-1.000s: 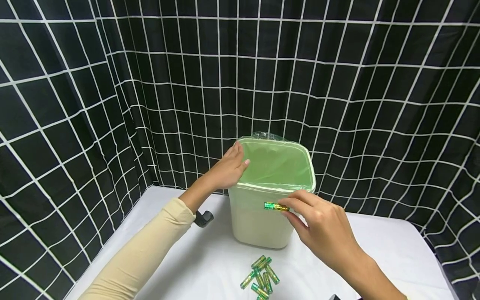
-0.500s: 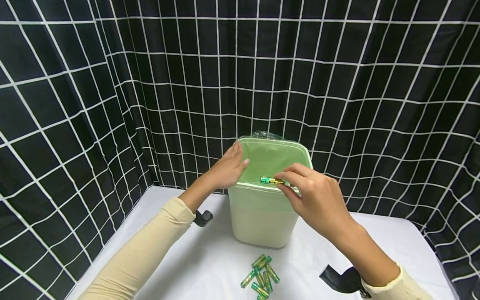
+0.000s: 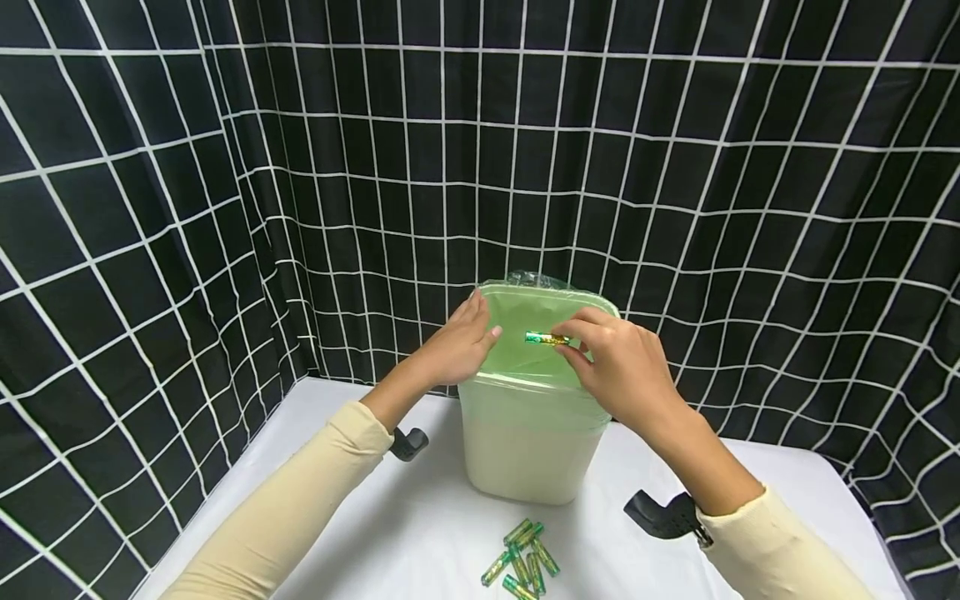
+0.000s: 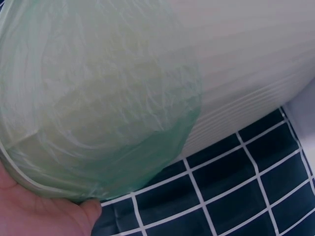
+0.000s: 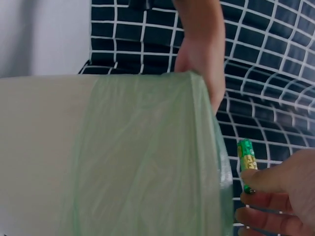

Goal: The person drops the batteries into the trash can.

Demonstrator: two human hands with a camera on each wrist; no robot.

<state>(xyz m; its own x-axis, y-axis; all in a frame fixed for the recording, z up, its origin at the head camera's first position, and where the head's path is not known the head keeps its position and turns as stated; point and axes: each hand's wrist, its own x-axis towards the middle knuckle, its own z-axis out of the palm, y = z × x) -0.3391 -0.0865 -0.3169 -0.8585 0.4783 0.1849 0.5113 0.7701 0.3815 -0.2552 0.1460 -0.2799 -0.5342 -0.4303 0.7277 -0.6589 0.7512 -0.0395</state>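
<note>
A pale trash can (image 3: 525, 462) lined with a translucent green bag (image 3: 517, 358) stands on the table. My left hand (image 3: 459, 346) holds its left rim, with the thumb over the opening; part of this hand (image 4: 59, 216) shows at the rim in the left wrist view. My right hand (image 3: 626, 362) pinches a green and gold battery (image 3: 542, 337) between thumb and fingers, over the can's mouth in the head view. The right wrist view has the battery (image 5: 247, 156) beyond the bagged rim. Several similar batteries (image 3: 525, 558) lie in a loose pile in front of the can.
White cloth covers the table (image 3: 360, 533). A black curtain (image 3: 420, 167) with a white grid hangs behind and at both sides. Dark curved wrist mounts (image 3: 660, 515) stick out near both sleeves. Crumpled bag film (image 3: 534, 279) stands up at the can's back rim.
My right hand has lifted the battery from in front of the can up over its opening. My left hand has stayed at the rim. The head view has tilted slightly upward.
</note>
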